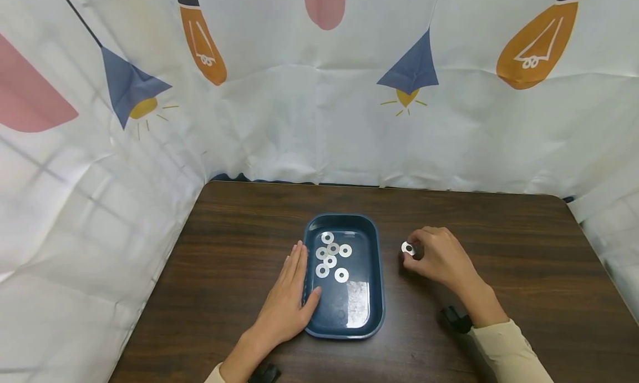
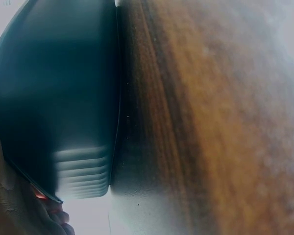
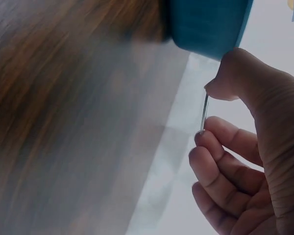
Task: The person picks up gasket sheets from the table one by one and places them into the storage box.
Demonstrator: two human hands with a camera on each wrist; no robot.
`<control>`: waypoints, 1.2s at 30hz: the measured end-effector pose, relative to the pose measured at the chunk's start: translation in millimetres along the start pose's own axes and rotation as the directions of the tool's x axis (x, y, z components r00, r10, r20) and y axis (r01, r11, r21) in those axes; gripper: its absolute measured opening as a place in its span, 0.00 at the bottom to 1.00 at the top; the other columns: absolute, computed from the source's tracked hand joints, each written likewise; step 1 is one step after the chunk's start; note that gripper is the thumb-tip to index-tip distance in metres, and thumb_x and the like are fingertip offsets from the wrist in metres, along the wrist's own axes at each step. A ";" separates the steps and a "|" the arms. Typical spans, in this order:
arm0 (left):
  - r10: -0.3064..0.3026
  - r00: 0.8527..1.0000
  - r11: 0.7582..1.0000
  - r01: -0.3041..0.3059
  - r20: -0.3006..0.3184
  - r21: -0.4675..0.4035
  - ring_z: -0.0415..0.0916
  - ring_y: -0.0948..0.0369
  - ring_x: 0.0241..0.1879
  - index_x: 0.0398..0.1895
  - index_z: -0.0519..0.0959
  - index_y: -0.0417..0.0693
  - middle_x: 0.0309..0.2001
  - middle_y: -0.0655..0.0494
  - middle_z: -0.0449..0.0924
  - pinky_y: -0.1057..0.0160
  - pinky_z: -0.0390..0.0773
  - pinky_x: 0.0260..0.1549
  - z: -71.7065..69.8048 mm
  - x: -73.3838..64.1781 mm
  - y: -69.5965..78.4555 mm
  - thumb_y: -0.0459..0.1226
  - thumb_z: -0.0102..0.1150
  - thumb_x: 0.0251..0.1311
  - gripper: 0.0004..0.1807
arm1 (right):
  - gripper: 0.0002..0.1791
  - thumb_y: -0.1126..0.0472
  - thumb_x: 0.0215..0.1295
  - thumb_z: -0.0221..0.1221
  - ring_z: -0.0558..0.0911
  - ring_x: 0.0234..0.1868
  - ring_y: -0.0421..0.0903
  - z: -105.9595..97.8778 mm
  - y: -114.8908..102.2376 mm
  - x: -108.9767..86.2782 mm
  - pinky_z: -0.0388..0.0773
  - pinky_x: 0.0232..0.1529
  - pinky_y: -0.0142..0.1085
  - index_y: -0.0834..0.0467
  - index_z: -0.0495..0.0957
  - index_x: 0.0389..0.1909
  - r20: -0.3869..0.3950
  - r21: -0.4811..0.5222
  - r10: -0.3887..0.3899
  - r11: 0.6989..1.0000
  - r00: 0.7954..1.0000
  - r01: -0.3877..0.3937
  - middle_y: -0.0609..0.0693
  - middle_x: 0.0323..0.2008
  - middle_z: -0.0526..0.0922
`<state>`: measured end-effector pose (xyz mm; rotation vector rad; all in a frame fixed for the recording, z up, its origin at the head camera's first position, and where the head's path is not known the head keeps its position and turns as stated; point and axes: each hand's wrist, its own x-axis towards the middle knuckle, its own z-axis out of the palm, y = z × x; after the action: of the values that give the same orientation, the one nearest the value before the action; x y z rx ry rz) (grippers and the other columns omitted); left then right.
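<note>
A blue rectangular tray (image 1: pixel 344 330) stands on the table with several flat metal washers (image 1: pixel 341 275) lying in it, mostly in its far half. My left hand (image 1: pixel 287 297) rests along the tray's left rim, fingers straight and thumb over the edge. To the right of the tray, my right hand (image 1: pixel 439 258) pinches one washer (image 1: pixel 408 248) by its edge between thumb and fingers. In the right wrist view that washer (image 3: pixel 204 112) shows edge-on as a thin line. The left wrist view has the tray's outer side wall (image 2: pixel 59 88) close up.
The dark wood-grain table (image 1: pixel 239 222) has rounded far corners. A white curtain (image 1: pixel 279 122) printed with lamps and bulbs hangs behind it and along the left. Black wrist straps (image 1: pixel 456 319) sit on both wrists.
</note>
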<state>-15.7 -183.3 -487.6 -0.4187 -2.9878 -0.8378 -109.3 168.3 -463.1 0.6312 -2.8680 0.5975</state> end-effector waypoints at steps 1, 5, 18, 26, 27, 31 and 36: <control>-0.001 1.000 1.000 0.001 0.000 -0.002 0.46 0.44 0.87 0.88 0.41 0.46 0.88 0.45 0.41 0.37 0.57 0.81 -0.2 0.0 0.0 0.48 0.59 0.72 0.51 | 0.10 0.56 0.53 0.74 0.82 0.31 0.42 -0.9 -1.2 0.5 0.84 0.50 0.52 0.57 0.87 0.34 -0.005 0.000 -0.007 1.000 1.000 0.007 0.47 0.30 0.88; -0.004 1.000 1.000 0.004 0.002 -0.007 0.46 0.44 0.87 0.88 0.41 0.46 0.88 0.45 0.41 0.37 0.57 0.82 -0.5 -0.2 0.2 0.48 0.59 0.72 0.51 | 0.10 0.58 0.52 0.74 0.83 0.31 0.43 -3.8 -6.1 2.3 0.84 0.49 0.52 0.57 0.87 0.34 -0.035 0.006 -0.047 0.999 0.998 0.047 0.47 0.30 0.88; -0.001 1.000 1.000 0.001 -0.005 0.003 0.46 0.44 0.87 0.88 0.41 0.45 0.88 0.45 0.41 0.37 0.57 0.81 -0.2 -0.8 -1.0 0.47 0.61 0.72 0.52 | 0.12 0.58 0.52 0.75 0.85 0.34 0.43 -13.4 -25.8 8.9 0.86 0.51 0.52 0.58 0.88 0.36 -0.040 0.024 -0.086 0.996 0.996 0.087 0.48 0.32 0.90; -0.003 1.000 1.000 0.003 -0.002 -0.001 0.46 0.44 0.87 0.87 0.42 0.45 0.88 0.45 0.41 0.37 0.57 0.81 0.4 -1.3 -0.3 0.48 0.60 0.72 0.51 | 0.11 0.57 0.51 0.75 0.84 0.32 0.42 -15.5 -36.1 10.8 0.85 0.48 0.47 0.57 0.88 0.34 -0.084 0.023 -0.135 0.990 0.987 0.138 0.47 0.31 0.89; -0.006 1.000 1.000 0.006 0.000 0.000 0.46 0.44 0.87 0.87 0.41 0.45 0.88 0.45 0.41 0.37 0.57 0.82 0.5 -1.2 -0.3 0.48 0.60 0.72 0.51 | 0.11 0.57 0.51 0.75 0.84 0.32 0.41 -15.7 -37.4 11.0 0.85 0.47 0.47 0.57 0.88 0.33 -0.094 0.020 -0.145 0.989 0.985 0.148 0.47 0.30 0.89; -0.011 1.000 1.000 0.011 0.005 0.002 0.46 0.44 0.87 0.88 0.40 0.46 0.88 0.46 0.40 0.37 0.56 0.82 0.5 -0.9 -0.2 0.48 0.61 0.72 0.52 | 0.11 0.57 0.50 0.75 0.83 0.31 0.41 -17.1 -42.5 11.6 0.85 0.47 0.46 0.57 0.88 0.32 -0.121 0.009 -0.175 0.984 0.977 0.178 0.46 0.30 0.89; -0.010 1.000 1.000 0.010 0.007 0.004 0.45 0.45 0.87 0.88 0.40 0.46 0.88 0.46 0.40 0.37 0.56 0.82 0.2 -0.5 -0.5 0.48 0.60 0.72 0.52 | 0.12 0.56 0.49 0.77 0.83 0.32 0.41 -19.4 -48.8 13.0 0.84 0.46 0.44 0.57 0.88 0.33 -0.099 -0.002 -0.167 0.986 0.981 0.168 0.46 0.30 0.88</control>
<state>-15.4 -183.7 -488.0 -0.4082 -2.9995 -0.8324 -99.0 130.8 -425.5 0.8104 -2.6883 0.5950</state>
